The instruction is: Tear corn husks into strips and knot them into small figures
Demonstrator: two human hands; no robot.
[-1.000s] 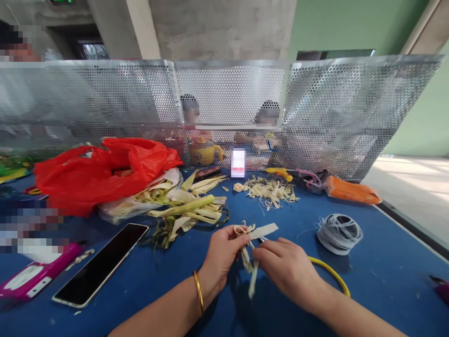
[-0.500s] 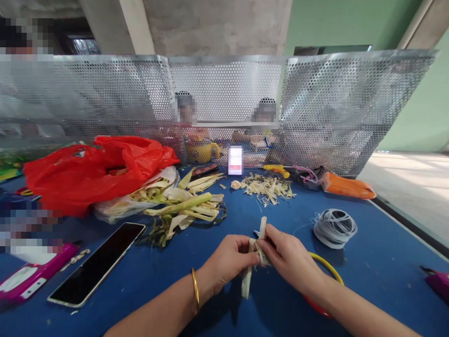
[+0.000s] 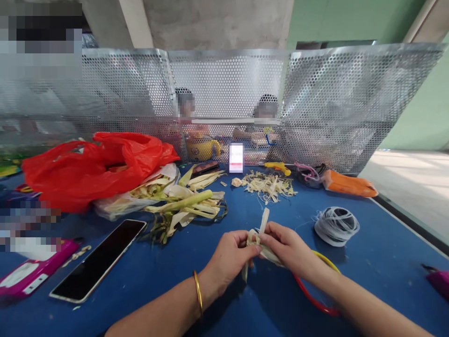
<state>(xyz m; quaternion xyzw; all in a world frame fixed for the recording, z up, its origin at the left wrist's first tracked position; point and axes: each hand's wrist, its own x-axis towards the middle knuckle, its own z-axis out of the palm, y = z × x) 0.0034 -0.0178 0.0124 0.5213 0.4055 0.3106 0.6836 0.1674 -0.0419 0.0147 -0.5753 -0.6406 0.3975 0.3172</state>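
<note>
Pale dried corn husk strips [image 3: 264, 220] are folded or crossed over each other between my two hands, above the blue table [image 3: 196, 271]. My left hand [image 3: 233, 252] pinches the folded part between thumb and fingers, and a strip end hangs below it. My right hand [image 3: 286, 243] is closed on the strips from the other side; one end sticks up past its fingers and another runs under the palm. A small dark tip shows behind the husk, too hidden to name. Beneath my right forearm lies a ring, yellow and red [image 3: 315, 306].
Husks [image 3: 191, 203] lie beside a red plastic bag [image 3: 84, 171]. Shredded husk [image 3: 270, 186], a yellow glue gun [image 3: 278, 167] and a lit phone [image 3: 236, 157] are farther back. A dark phone [image 3: 100, 262] lies left, a white cord roll [image 3: 336, 227] right. People sit behind the perforated metal screen [image 3: 228, 79].
The strips have been turned in my fingers: one now runs under my right palm, and the lower end hangs shorter. My right hand has shifted slightly.
</note>
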